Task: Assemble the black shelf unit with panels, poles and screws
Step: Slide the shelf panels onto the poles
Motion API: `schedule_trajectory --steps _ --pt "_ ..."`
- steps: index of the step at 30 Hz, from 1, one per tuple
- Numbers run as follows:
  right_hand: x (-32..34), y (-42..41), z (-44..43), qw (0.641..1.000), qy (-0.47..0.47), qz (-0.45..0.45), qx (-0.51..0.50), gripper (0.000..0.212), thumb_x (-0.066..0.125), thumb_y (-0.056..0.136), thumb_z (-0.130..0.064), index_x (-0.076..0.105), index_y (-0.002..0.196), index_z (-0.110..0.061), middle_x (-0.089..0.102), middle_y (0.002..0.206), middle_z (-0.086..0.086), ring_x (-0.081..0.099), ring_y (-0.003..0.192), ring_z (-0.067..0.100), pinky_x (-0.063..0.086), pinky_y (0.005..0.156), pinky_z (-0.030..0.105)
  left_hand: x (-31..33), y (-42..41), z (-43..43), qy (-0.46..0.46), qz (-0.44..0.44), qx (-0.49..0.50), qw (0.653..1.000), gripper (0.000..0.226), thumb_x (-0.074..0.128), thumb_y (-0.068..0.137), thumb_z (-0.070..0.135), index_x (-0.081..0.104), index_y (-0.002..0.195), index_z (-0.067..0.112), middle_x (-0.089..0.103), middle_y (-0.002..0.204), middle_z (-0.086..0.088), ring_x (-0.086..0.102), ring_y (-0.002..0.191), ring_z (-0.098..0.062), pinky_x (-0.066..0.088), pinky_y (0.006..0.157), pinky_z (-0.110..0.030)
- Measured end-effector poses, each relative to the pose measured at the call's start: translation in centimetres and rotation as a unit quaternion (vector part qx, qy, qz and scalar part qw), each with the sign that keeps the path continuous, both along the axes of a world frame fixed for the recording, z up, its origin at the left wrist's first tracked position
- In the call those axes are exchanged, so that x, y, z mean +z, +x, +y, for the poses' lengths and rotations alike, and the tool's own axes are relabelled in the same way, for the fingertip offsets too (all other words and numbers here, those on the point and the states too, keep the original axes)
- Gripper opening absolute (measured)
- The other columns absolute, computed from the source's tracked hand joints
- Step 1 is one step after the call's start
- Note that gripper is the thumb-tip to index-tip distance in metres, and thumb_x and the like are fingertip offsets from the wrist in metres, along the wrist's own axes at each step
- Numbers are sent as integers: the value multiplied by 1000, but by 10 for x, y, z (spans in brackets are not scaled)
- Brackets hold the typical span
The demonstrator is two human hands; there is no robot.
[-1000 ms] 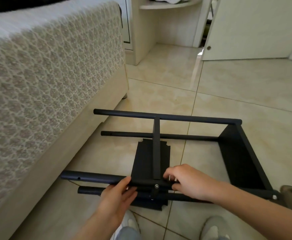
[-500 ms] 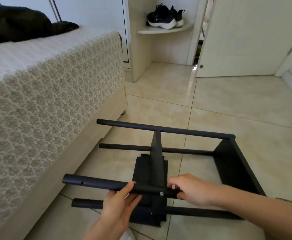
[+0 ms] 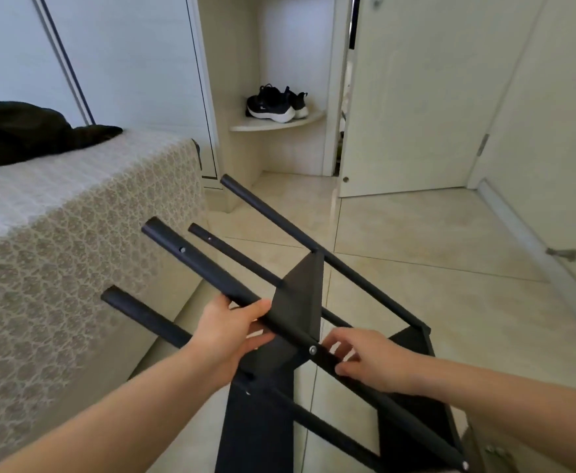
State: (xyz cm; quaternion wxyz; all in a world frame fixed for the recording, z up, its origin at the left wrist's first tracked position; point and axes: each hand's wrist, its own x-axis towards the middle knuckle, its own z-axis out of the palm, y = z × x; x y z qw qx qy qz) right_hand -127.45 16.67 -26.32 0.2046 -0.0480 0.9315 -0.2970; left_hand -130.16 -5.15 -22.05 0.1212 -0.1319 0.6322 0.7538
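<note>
- Gripping the upper pole point(image 3: 208, 273) with left hand point(image 3: 232, 332), fingers wrapped round it.
- Clasping that pole with right hand point(image 3: 373, 365) beside a screw point(image 3: 312, 350).
- Holding shelf unit point(image 3: 300, 295) tilted beside the bed point(image 3: 74, 233).

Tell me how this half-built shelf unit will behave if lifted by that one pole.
Probably light: the left hand and right hand hold the shelf unit tilted by one pole. Likely wobbly, since the free pole ends carry no panel. The round pole may twist in the grip.
</note>
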Motion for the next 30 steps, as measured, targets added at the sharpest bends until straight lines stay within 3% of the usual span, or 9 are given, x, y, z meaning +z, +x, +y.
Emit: schedule_trajectory --steps 3,7,12,15,18,20,23,28,30 --pt "9 11 13 998 -50 -1 -49 29 64 94 -20 57 119 -33 62 113 -11 63 96 5 56 76 18 30 -5 20 -34 21 -42 998 28 68 92 3 56 114 15 69 107 -10 75 80 -23 61 56 -31" --pt "17 30 29 986 -125 -32 -105 22 67 92 -21 58 105 -35 64 104 -13 66 90 10 57 61 18 55 0 50 -63 24 -53 996 36 71 90 6 55 122 14 68 109 -10 70 93 -27 61 62 -37" --pt "16 57 41 968 -175 -49 -173 21 67 92 -20 59 98 -38 66 101 -14 67 89 9 58 62 20 67 21 80 -76 55 -67 993 34 72 89 7 59 119 15 69 104 -5 68 88 -19 59 59 -33" --pt "23 74 52 969 -154 -75 -175 19 65 93 -24 63 109 -34 66 103 -18 63 93 4 54 64 18 69 39 91 -90 83 -100 987 25 71 90 7 61 111 16 69 105 -5 69 89 -17 61 60 -33" --pt "39 90 71 976 -96 -78 -181 30 62 94 -32 63 124 -27 63 116 -10 59 102 8 51 79 26 71 57 95 -117 103 -144 977 24 70 90 6 59 109 16 67 110 -6 68 99 -21 64 71 -40" --pt "50 96 88 970 -80 -62 -223 32 60 95 -32 60 127 -25 61 122 -4 58 111 14 50 88 35 71 65 96 -139 119 -170 968 23 70 90 5 59 106 17 66 110 -5 68 99 -20 63 68 -36" --pt "60 101 116 948 -98 -22 -300 33 58 97 -29 56 129 -21 59 123 -1 58 111 17 47 88 39 73 75 95 -171 147 -207 952 22 70 90 6 59 103 20 67 108 -3 68 94 -15 60 61 -27" --pt "59 101 149 901 -145 36 -408 45 58 97 -30 45 138 -15 56 114 2 57 105 21 48 88 38 81 84 86 -234 190 -285 910 20 72 90 12 63 106 19 68 105 2 71 96 -17 63 74 -36" --pt "58 99 156 884 -155 52 -438 58 59 97 -31 34 145 -13 52 123 7 54 106 23 48 85 36 84 84 79 -249 204 -307 896 20 73 89 13 64 105 21 70 102 3 72 94 -14 63 74 -34"
